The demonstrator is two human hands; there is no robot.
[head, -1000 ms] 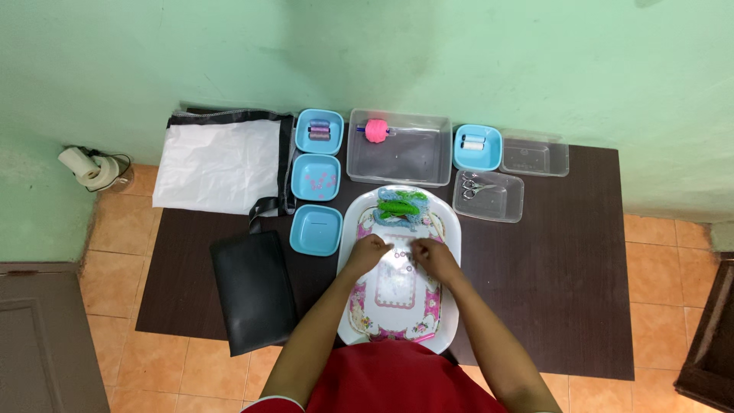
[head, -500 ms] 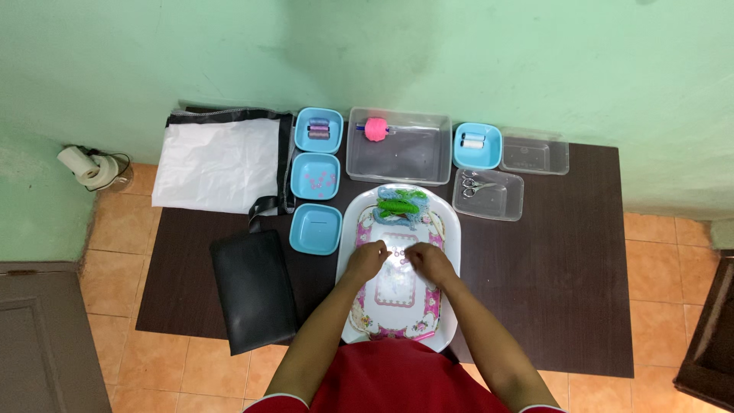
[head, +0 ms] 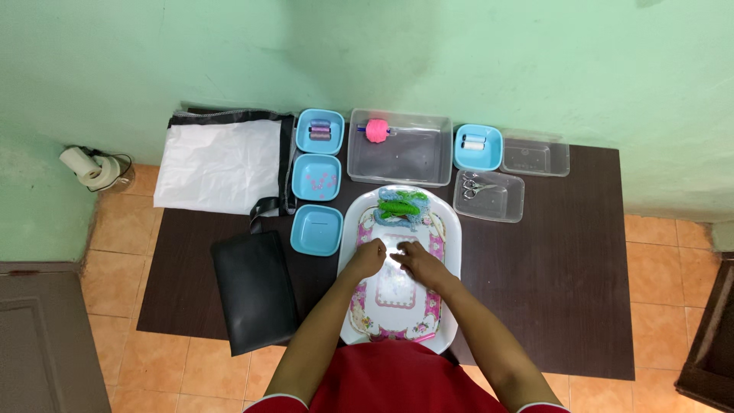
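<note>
While hands work over floral tray (head: pixel 359 313) at dark table's (head: pixel 550 260) near edge, right hand (head: pixel 417 262) slides in toward left hand (head: pixel 371 256), nearly touching. Fingers curled over small beads mid-tray (head: pixel 397 287); actual grip cannot tell. Green-blue cord bundle (head: pixel 399 205) at tray's far end, untouched.

A pale green plastered wall (head: pixel 474 53) fills the upper half of the frame, mottled with darker patches. Below it lies a floor of orange-tan tiles (head: pixel 673 291), seen at both sides. A dark brown wooden table (head: pixel 566 268) stands against the wall in the middle. At the lower left a grey-brown panel (head: pixel 46 344) shows; dark wooden furniture (head: pixel 707 336) sits at the lower right edge.
</note>
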